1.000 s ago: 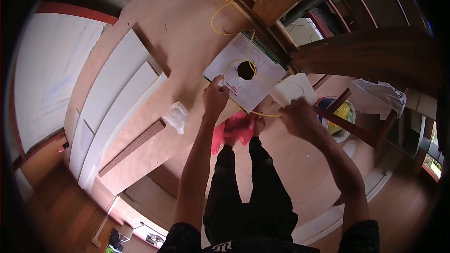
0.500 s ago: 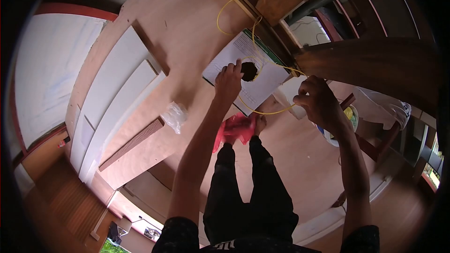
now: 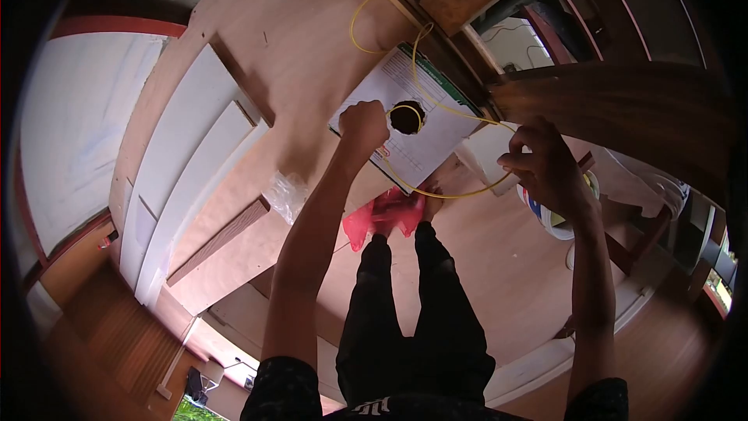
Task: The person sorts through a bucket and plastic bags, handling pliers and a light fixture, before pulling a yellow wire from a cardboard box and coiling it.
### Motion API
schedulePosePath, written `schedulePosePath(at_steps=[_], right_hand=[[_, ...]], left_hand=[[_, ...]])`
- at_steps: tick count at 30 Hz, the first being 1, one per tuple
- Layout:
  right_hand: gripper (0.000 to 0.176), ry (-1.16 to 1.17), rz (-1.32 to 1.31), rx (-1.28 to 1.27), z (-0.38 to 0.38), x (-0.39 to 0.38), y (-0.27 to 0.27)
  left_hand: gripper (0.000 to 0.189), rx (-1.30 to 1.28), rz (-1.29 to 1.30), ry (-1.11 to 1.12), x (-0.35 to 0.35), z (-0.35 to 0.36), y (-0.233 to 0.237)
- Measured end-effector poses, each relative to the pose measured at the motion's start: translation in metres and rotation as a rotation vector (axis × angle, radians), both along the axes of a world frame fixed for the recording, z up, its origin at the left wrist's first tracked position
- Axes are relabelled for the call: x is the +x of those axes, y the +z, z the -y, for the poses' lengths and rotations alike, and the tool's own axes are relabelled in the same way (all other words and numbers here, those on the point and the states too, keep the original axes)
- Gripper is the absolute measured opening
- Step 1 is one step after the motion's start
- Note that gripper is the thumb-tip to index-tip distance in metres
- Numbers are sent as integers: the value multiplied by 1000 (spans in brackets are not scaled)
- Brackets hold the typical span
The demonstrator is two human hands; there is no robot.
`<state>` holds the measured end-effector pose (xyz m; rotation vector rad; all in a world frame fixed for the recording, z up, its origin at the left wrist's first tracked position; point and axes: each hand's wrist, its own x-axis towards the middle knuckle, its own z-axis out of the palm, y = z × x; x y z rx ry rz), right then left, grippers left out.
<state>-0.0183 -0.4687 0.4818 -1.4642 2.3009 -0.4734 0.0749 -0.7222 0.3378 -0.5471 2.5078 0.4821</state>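
A white cardboard box (image 3: 425, 144) with a round dark hole lies on the plywood floor ahead of my feet. Thin yellow cable (image 3: 460, 191) comes out of that hole and loops across the floor. My left hand (image 3: 363, 125) is closed on the cable just left of the hole. My right hand (image 3: 544, 160) is raised to the right of the box and pinches the same yellow cable, which sags in a curve between both hands. A crumpled red plastic bag (image 3: 383, 215) lies at my toes.
White boards (image 3: 183, 160) and a brown strip (image 3: 218, 242) lie on the plywood to the left. A clear plastic bag (image 3: 287, 189) sits near them. Dark wooden beams (image 3: 615, 101) cross the upper right. A white bucket (image 3: 555, 214) with colourful contents stands right of my legs.
My left hand slid left along the box and closed beside the hole. My right hand rose and drifted right, drawing out a longer curve of yellow cable.
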Motion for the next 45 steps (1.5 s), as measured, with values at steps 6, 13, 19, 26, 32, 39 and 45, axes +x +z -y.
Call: schedulePosePath(at_steps=[6, 13, 19, 26, 32, 39, 45], right_hand=[[11, 2, -36, 84, 5, 5, 3], [14, -250, -23, 184, 19, 6, -23], [24, -362, 335, -150, 49, -4, -50], [31, -355, 326, -360, 78, -10, -77], [13, -281, 213, -355, 109, -32, -91], [12, 123, 121, -309, 131, -9, -148], [13, 165, 38, -241, 120, -8, -177]], left_hand=[[15, -116, -191, -9, -25, -39, -52], [23, 218, -646, 207, 20, -36, -57], [20, 471, -859, 15, 85, -34, -33], [19, 81, -787, -190, 63, -31, -51], [18, -55, -509, 19, 28, -32, -42], [20, 73, -1080, 269, 55, -20, 30], [23, 72, -666, -102, 34, 14, 2]])
